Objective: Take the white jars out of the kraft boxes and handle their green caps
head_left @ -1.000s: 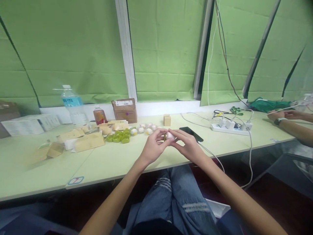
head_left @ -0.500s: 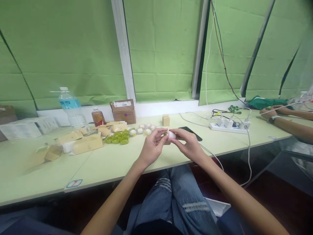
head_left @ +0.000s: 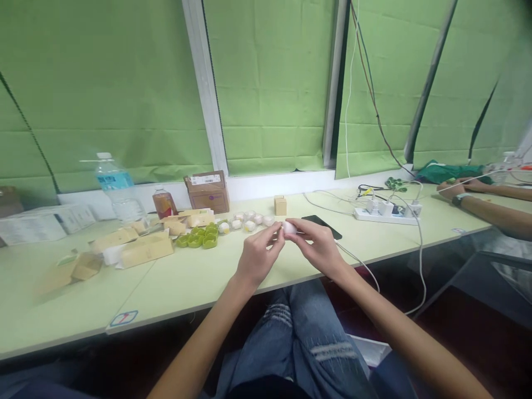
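Above the table's front edge, my right hand (head_left: 318, 244) has its thumb and fingers closed round a small white egg-shaped thing (head_left: 289, 227). My left hand (head_left: 260, 252) pinches at the left end of the same thing; its fingertips touch it, and what exactly lies between them is too small to make out. Beyond my hands, several white rounded pieces in clear packaging (head_left: 236, 224) lie on the table. Left of them is a cluster of olive-green rounded cups (head_left: 197, 237). A small tan box (head_left: 280, 205) stands behind my hands.
A black phone (head_left: 322, 226) and a white power strip (head_left: 386, 213) with cables lie to the right. Torn cardboard (head_left: 145, 249), a large water bottle (head_left: 114, 188), an amber bottle (head_left: 164, 204) and a brown box (head_left: 206, 192) are left. Another person's hands (head_left: 451, 189) rest at far right.
My left fingers have drawn together into a tighter pinch at the left end of the white thing, where a yellowish-green bit showed before. The camera view has shifted slightly.
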The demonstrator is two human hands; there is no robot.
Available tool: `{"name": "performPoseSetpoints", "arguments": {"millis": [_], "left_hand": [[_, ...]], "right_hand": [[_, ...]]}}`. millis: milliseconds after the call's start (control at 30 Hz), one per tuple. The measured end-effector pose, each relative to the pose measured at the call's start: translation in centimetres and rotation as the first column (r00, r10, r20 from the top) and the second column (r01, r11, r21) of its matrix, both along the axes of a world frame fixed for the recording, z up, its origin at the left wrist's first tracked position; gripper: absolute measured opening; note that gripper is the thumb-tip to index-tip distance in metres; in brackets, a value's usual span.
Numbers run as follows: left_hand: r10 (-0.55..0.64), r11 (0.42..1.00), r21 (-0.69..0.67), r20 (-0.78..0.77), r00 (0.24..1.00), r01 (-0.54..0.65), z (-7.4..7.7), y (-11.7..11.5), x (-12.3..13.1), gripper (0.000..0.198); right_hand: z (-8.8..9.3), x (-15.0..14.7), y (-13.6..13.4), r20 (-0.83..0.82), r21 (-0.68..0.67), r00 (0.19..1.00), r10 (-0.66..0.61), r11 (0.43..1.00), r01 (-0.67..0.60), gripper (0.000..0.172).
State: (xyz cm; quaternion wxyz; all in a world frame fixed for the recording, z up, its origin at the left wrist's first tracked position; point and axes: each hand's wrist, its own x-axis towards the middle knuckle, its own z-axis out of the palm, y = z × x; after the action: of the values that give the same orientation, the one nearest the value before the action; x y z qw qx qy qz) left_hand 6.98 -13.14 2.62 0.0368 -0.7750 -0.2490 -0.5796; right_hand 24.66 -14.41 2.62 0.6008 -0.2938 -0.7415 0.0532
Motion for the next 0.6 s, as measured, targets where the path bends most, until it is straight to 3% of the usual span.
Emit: {"name": "performPoseSetpoints", "arguments": {"millis": [133,300,600], "left_hand": [[0.016,0.995,0.104,-0.027,1.000,-0.013,-0.6,0.6,-0.2,0.024],[0.013,0.991,0.131,0.034,0.999,-0.018,-0.9,1.0,-0.3,0.022],[0.020,1.000,-0.013,0.122,0.992,-0.019,0.0,-0.2,0.0,0.024]], "right_hand": [[-0.3,-0.1,0.1,0.038,0.007,0.999,-0.002,1.000,0.002,0.029],[0.0,-0.2,-0.1,0.089,0.064,0.996,-0.011,0.998,0.005,0.030],[1.3,-0.7,-1.7,0.160,0.209,0.979,-0.130,0.973,0.095,0.037]]}}
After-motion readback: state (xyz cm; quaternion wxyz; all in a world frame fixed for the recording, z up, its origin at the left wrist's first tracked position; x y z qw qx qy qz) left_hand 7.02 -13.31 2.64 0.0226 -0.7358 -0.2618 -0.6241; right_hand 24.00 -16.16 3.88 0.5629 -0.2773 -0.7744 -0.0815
